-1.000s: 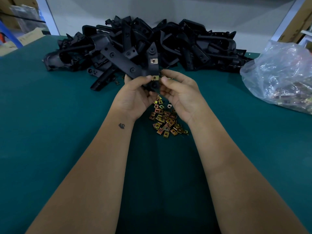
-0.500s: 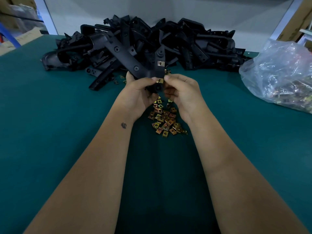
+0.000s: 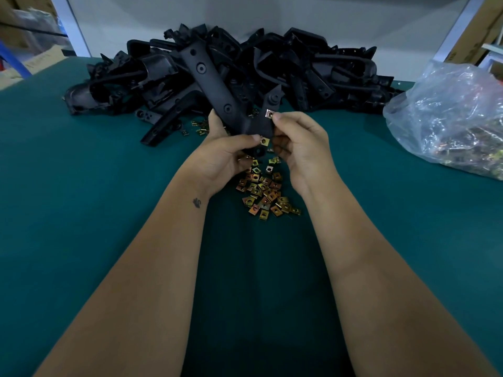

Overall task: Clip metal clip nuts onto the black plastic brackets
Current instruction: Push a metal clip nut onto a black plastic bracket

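Holding a black plastic bracket (image 3: 217, 88) up over the green desk (image 3: 81, 213), I have both hands on it. My left hand (image 3: 226, 156) wraps around the low end of the bracket, with the thumb pressing next to a gold clip nut (image 3: 264, 141) that sits on the bracket's edge. My right hand (image 3: 302, 142) has its fingers curled, and the fingertips pinch a silver clip nut (image 3: 270, 113) on the bracket's short arm. The long arm of the bracket points up and away from me.

Under my hands a little heap of loose clip nuts (image 3: 265, 193) lies on the desk, gold and brown. A few more clip nuts (image 3: 200, 127) lie just left of my left hand. Behind them a big pile of black brackets (image 3: 313, 69) sits at the far side of the desk. On the right lies a clear plastic bag (image 3: 449, 115) with more small metal parts inside.
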Demonstrator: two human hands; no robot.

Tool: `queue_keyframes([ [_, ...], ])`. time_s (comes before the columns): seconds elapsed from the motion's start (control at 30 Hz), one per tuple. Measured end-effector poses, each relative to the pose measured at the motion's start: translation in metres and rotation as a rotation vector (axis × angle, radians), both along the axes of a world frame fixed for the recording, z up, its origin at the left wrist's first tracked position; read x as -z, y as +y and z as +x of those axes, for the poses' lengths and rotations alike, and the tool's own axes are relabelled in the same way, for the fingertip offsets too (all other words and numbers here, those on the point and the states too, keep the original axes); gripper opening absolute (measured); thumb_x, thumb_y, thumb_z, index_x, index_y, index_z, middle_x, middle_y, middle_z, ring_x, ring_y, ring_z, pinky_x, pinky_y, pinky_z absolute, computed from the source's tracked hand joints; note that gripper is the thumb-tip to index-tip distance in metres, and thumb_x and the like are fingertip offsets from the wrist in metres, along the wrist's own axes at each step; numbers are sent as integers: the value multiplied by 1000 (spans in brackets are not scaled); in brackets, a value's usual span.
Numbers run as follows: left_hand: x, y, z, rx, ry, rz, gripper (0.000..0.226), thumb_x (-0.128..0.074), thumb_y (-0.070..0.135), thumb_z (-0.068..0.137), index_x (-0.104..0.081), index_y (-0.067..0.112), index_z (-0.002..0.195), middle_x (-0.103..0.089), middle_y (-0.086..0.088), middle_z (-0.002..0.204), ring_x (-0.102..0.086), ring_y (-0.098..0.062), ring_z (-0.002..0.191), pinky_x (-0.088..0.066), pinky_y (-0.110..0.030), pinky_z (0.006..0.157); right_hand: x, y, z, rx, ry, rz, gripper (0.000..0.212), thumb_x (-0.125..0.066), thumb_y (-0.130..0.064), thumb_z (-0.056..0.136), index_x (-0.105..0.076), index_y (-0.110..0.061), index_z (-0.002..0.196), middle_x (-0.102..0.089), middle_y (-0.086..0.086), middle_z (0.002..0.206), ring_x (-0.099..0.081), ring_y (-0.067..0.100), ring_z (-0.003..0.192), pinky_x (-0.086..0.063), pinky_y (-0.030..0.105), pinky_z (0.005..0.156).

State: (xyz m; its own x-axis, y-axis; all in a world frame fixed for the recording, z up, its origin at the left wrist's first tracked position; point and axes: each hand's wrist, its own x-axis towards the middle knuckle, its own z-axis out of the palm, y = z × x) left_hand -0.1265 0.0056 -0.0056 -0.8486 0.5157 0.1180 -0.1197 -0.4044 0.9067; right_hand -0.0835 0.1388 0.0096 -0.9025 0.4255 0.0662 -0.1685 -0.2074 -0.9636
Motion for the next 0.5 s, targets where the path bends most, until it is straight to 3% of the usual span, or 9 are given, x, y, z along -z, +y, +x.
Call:
queue_keyframes([
  [0.1,0,6,3,-10,-48,76,59,-58,-9,90,-37,28,131,-62,-3,130,-66,-15,96,-53,-25,60,2,1,-1,9,-11,-25,14,-71,-16,87,-72,-22,74,-68,4,82,-61,20,79,-49,27,67],
  [0.27,-3,10,0,-158,-237,168,32,-57,7,96,-42,20,121,-62,-4,115,-63,-16,87,-51,-24,56,5,-3,-2,-45,4,68,4,-73,-19,86,-73,-21,83,-70,-4,81,-64,10,80,-50,26,74],
  [0.37,-3,4,-4,-220,-329,259,37,-49,19,103,-43,12,138,-63,-10,121,-63,-19,96,-58,-29,68,7,-8,-1,-87,33,256,15,-78,-15,81,-71,-23,92,-69,-9,85,-62,-3,73,-48,13,65],
  [0.43,-3,0,-5,-245,-357,275,43,-43,24,106,-41,10,146,-66,-7,117,-64,-18,99,-57,-32,80,8,-12,0,-72,26,352,19,-79,-14,79,-69,-26,90,-69,-11,87,-63,-5,78,-48,11,68],
  [0.5,-4,-2,-3,-262,-372,281,41,-39,24,107,-41,13,146,-66,-6,120,-65,-16,100,-55,-31,80,7,-16,3,-46,34,398,13,-77,-13,81,-71,-22,88,-70,-11,86,-64,-1,82,-48,12,73],
])
